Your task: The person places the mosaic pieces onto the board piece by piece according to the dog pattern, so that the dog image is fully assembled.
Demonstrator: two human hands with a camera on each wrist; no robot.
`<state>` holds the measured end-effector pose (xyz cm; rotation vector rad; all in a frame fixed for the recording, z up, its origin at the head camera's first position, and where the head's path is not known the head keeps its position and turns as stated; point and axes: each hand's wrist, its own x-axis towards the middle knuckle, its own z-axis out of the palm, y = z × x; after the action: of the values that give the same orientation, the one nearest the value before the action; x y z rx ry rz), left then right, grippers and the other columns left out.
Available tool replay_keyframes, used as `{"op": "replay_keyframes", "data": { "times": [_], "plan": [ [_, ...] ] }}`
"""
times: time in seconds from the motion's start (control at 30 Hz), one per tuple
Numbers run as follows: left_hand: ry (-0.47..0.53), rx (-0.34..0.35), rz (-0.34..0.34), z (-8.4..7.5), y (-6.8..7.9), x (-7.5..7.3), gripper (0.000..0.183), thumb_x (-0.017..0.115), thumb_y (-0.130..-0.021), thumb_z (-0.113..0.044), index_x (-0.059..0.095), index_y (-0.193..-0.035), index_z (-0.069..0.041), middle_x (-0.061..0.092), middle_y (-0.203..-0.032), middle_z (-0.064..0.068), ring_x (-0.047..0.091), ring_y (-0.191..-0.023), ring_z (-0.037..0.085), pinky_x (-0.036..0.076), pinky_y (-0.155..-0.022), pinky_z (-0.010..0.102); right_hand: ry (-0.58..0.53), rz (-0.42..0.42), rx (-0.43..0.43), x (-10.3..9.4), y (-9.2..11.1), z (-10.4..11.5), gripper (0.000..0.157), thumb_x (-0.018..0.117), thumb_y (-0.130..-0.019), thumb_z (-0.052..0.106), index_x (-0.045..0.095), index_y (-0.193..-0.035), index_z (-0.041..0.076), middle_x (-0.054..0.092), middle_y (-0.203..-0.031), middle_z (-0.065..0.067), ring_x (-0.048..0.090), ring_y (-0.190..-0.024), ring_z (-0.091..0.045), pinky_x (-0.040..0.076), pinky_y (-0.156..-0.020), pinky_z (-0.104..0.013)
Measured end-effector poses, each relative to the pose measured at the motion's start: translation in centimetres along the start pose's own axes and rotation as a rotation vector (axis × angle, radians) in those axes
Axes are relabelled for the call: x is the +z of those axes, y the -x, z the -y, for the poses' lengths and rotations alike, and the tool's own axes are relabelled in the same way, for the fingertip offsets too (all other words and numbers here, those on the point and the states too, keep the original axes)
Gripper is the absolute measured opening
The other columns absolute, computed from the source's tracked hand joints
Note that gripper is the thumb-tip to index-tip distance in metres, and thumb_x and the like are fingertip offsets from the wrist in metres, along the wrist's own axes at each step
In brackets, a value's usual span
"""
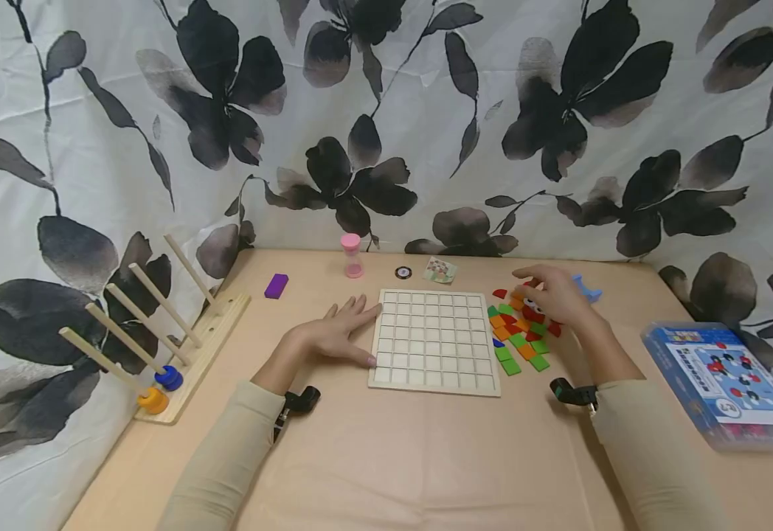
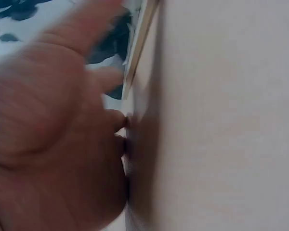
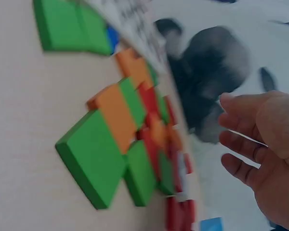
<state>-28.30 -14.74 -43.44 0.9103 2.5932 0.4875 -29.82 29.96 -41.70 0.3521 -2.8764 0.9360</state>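
Note:
A pale wooden grid board (image 1: 436, 343) with square cells lies flat on the table. My left hand (image 1: 340, 333) spreads its fingers at the board's left side, thumb and index touching or close to its edge. In the left wrist view, that hand (image 2: 53, 120) rests on the table beside the board's edge (image 2: 140, 45). To the right of the board lies a loose pile of small coloured tiles (image 1: 509, 335), green, orange, red and blue. Above the pile's far part hovers my right hand (image 1: 555, 296). Its fingers (image 3: 243, 144) are loosely bent in the right wrist view, with nothing visible between them.
At the left stands a wooden peg rack (image 1: 210, 343) with blue and yellow rings. Along the back are a purple block (image 1: 276, 286), a pink sand timer (image 1: 352, 257), a round black token (image 1: 403, 273), a picture card (image 1: 440, 270) and a blue piece (image 1: 587, 289). A plastic case (image 1: 725, 383) sits right.

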Motion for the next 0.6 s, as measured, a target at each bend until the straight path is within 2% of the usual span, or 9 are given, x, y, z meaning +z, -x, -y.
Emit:
{"op": "replay_keyframes", "data": {
  "times": [0.07, 0.17, 0.3, 0.4, 0.47, 0.6],
  "plan": [
    [-0.009, 0.002, 0.016, 0.5, 0.0, 0.4, 0.111, 0.067, -0.073, -0.07, 0.009, -0.156, -0.024, -0.008, -0.159, 0.019, -0.01, -0.146, 0.036, -0.004, -0.114, 0.059, 0.008, 0.056, 0.029, 0.6, -1.0, -0.4, 0.037, 0.064, -0.094, 0.022, 0.06, -0.129, 0.011, 0.061, -0.112, -0.012, 0.051, -0.086, -0.026, 0.05, -0.057, -0.031],
    [-0.008, 0.002, 0.008, 0.8, -0.2, 0.7, 0.111, 0.067, -0.071, -0.071, 0.01, -0.156, -0.027, -0.008, -0.16, 0.017, -0.011, -0.146, 0.034, -0.005, -0.115, 0.057, 0.015, 0.114, 0.046, 1.7, -2.1, -0.8, 0.035, 0.063, -0.094, 0.017, 0.061, -0.128, 0.009, 0.062, -0.099, -0.013, 0.051, -0.076, -0.028, 0.046, -0.057, -0.033],
    [0.001, -0.006, 0.009, 0.9, -0.3, 0.7, 0.112, 0.067, -0.07, -0.072, 0.009, -0.155, -0.028, -0.009, -0.16, 0.016, -0.011, -0.146, 0.033, -0.005, -0.115, 0.056, 0.062, 0.159, 0.033, 2.7, -3.2, -0.9, 0.031, 0.061, -0.094, 0.012, 0.064, -0.124, 0.004, 0.063, -0.105, -0.017, 0.056, -0.086, -0.032, 0.05, -0.079, -0.048],
    [-0.001, -0.012, 0.015, 0.9, -0.4, 0.8, 0.113, 0.067, -0.069, -0.073, 0.009, -0.155, -0.028, -0.009, -0.16, 0.016, -0.011, -0.146, 0.033, -0.006, -0.115, 0.056, 0.119, 0.18, 0.029, 3.0, -3.8, -0.9, 0.025, 0.062, -0.093, 0.01, 0.067, -0.117, 0.005, 0.064, -0.111, -0.015, 0.054, -0.097, -0.031, 0.046, -0.092, -0.051],
    [-0.006, -0.012, 0.013, 0.9, -0.4, 0.8, 0.113, 0.066, -0.069, -0.074, 0.009, -0.155, -0.029, -0.009, -0.16, 0.016, -0.011, -0.146, 0.033, -0.005, -0.115, 0.056, 0.134, 0.19, 0.031, 3.0, -4.1, -0.8, 0.021, 0.063, -0.092, 0.009, 0.067, -0.112, 0.006, 0.064, -0.105, -0.014, 0.056, -0.092, -0.03, 0.049, -0.088, -0.048],
    [-0.013, -0.014, 0.01, 0.9, -0.5, 0.9, 0.113, 0.066, -0.069, -0.075, 0.009, -0.155, -0.029, -0.009, -0.16, 0.015, -0.011, -0.146, 0.033, -0.005, -0.115, 0.056, 0.103, 0.223, 0.058, 2.5, -4.4, -0.3, 0.015, 0.067, -0.09, 0.008, 0.062, -0.104, 0.008, 0.061, -0.096, -0.011, 0.058, -0.074, -0.026, 0.053, -0.069, -0.037]
  ]
}}
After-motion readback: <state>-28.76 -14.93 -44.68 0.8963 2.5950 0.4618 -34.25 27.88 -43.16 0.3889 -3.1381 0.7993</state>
